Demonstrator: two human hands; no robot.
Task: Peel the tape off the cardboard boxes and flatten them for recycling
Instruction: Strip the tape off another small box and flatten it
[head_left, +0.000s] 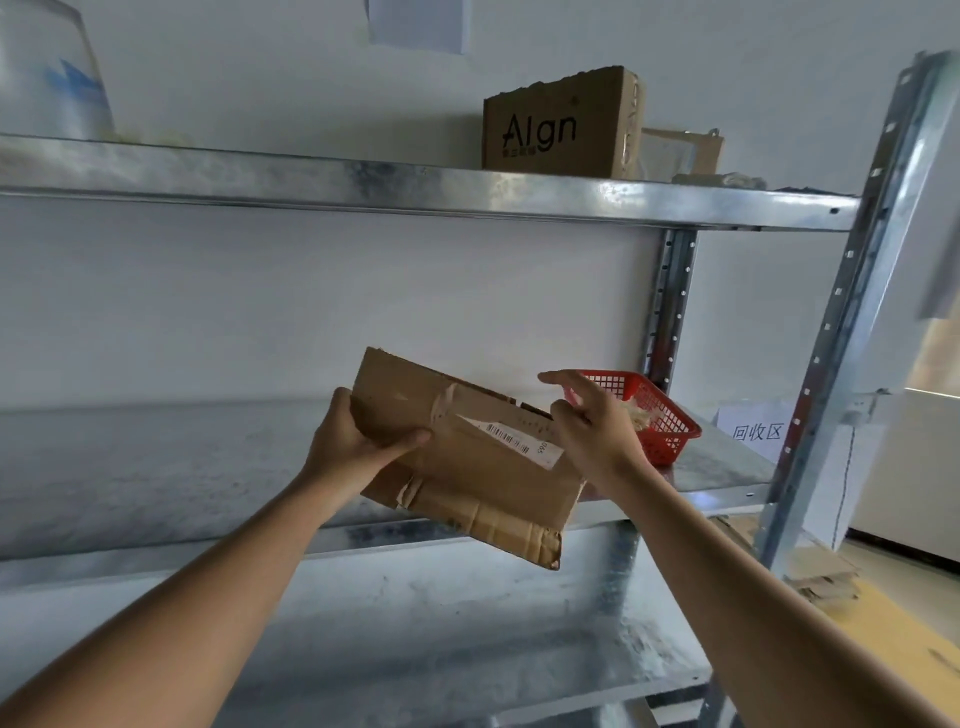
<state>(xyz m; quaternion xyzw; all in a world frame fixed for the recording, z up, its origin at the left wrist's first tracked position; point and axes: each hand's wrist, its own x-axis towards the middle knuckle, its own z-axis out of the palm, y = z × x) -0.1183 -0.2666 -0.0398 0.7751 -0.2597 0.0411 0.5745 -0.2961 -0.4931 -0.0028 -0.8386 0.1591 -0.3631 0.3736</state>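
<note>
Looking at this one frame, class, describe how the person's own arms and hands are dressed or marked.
Both arms are bare from the lower edge of the frame up to the hands: no sleeves show. The left hand and the right hand wear no gloves. No watch, ring, bracelet or marking is visible on either wrist or on the fingers.

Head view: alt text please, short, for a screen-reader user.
A person holds a flattened box before a metal shelf: left hand grips its left edge, right hand touches its right edge, fingers spread. A red basket sits behind; another box stands above.
</note>
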